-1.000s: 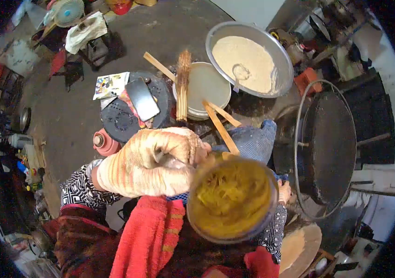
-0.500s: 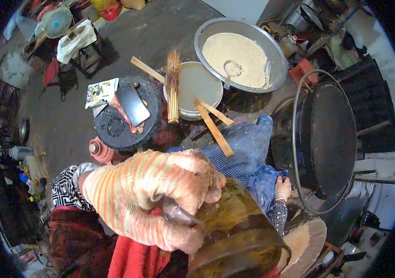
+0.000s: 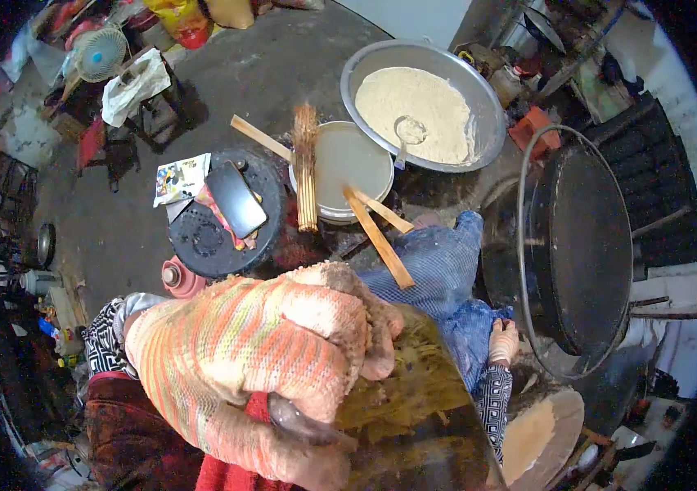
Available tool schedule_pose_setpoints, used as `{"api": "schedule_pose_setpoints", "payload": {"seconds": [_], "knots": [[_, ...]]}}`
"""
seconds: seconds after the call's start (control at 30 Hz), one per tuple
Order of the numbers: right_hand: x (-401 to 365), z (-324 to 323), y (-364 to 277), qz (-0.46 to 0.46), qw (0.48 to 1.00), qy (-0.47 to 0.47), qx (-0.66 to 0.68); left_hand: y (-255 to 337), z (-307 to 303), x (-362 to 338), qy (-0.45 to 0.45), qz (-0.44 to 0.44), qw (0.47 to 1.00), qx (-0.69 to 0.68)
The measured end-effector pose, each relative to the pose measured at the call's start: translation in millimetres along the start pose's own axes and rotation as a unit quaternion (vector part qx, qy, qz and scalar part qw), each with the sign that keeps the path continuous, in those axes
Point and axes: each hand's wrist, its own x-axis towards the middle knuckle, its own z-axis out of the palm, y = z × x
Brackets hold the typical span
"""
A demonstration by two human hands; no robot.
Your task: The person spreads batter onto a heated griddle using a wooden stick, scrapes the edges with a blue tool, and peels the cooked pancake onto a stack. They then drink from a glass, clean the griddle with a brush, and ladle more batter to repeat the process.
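A striped knitted glove covers my left hand (image 3: 258, 352), which is large in the lower middle. Its fingers and thumb are closed around a shiny grey object (image 3: 303, 421), most of it hidden. Touching or close behind the fingertips is a brownish, streaked, glossy piece (image 3: 414, 401), blurred at its lower part. My right hand (image 3: 502, 342) is small at the lower right, beside the blue checked cloth (image 3: 430, 258) over my leg. Its fingers are curled, and what they hold is too small to tell.
Ahead are a bucket (image 3: 389, 184) with sticks and a bundle of thin rods (image 3: 305, 180), a basin of pale powder (image 3: 492, 147) and a round black stool (image 3: 218, 258) bearing a phone (image 3: 236, 200). A metal hoop (image 3: 522, 245) and dark drum (image 3: 590, 262) stand right.
My left hand has turned, with more of its back showing, and its thumb side sits lower. The brownish piece has tilted with it. The view has shifted slightly; my right hand stays beside the blue cloth.
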Motion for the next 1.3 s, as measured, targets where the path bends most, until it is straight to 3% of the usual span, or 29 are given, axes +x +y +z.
{"api": "schedule_pose_setpoints", "payload": {"seconds": [0.33, 0.4, 0.43, 0.47, 0.6, 0.67, 0.73, 0.8, 0.83, 0.93, 0.97, 1.0, 1.07, 1.13, 1.17, 1.2, 1.27, 1.3], "knots": [[7, 8, 10, -0.023, 1.0, 0.016, 0.013, -7, -7, -12, -0.006, 0.025, 0.999, -0.047], [11, 14, 18, -0.034, 0.999, 0.022, 0.003, -20, 1, -22, 0.111, 0.07, 0.991, -0.012], [6, 6, 9, -0.011, 1.0, 0.012, 0.004, -24, -5, -29, 0.103, 0.06, 0.993, -0.002], [4, 5, 4, -0.013, 1.0, 0.008, 0.001, -26, -1, -30, 0.151, 0.029, 0.988, -0.013], [-15, -17, -30, -0.15, 0.962, 0.185, 0.136, -39, 1, -63, 0.371, -0.109, 0.921, -0.038], [-23, -44, -72, -0.235, 0.929, 0.202, 0.2, -43, -4, -92, 0.481, -0.181, 0.854, -0.078], [-59, -91, -138, -0.327, 0.887, 0.189, 0.267, -47, -12, -124, 0.516, -0.278, 0.805, 0.091], [-63, -102, -181, -0.457, 0.827, 0.223, 0.238, -48, -17, -161, 0.524, -0.333, 0.78, 0.08], [-69, -107, -204, -0.495, 0.807, 0.225, 0.229, -67, -19, -188, 0.46, -0.267, 0.77, 0.354], [-73, -93, -263, -0.559, 0.792, 0.159, 0.185, -77, -32, -237, 0.483, -0.312, 0.727, 0.376], [-73, -83, -275, -0.547, 0.813, 0.113, 0.165, -92, -33, -250, 0.555, -0.263, 0.708, 0.348], [-71, -71, -285, -0.533, 0.831, 0.068, 0.144, -103, -37, -288, 0.545, -0.31, 0.688, 0.365], [-65, -52, -301, -0.499, 0.86, 0.016, 0.108, -123, -38, -310, 0.604, -0.255, 0.678, 0.332], [-57, -35, -310, -0.453, 0.884, -0.091, 0.075, -126, -36, -324, 0.633, -0.264, 0.675, 0.272], [-54, -27, -311, -0.436, 0.877, -0.118, 0.163, -130, -35, -328, 0.658, -0.269, 0.671, 0.21], [-49, -23, -309, -0.434, 0.879, -0.118, 0.159, -136, -36, -329, 0.658, -0.27, 0.673, 0.205], [-51, -31, -312, -0.438, 0.881, -0.03, 0.176, -145, -37, -320, 0.668, -0.224, 0.666, 0.247], [-42, -27, -312, -0.418, 0.892, -0.044, 0.166, -149, -35, -314, 0.682, -0.229, 0.64, 0.271]]}}
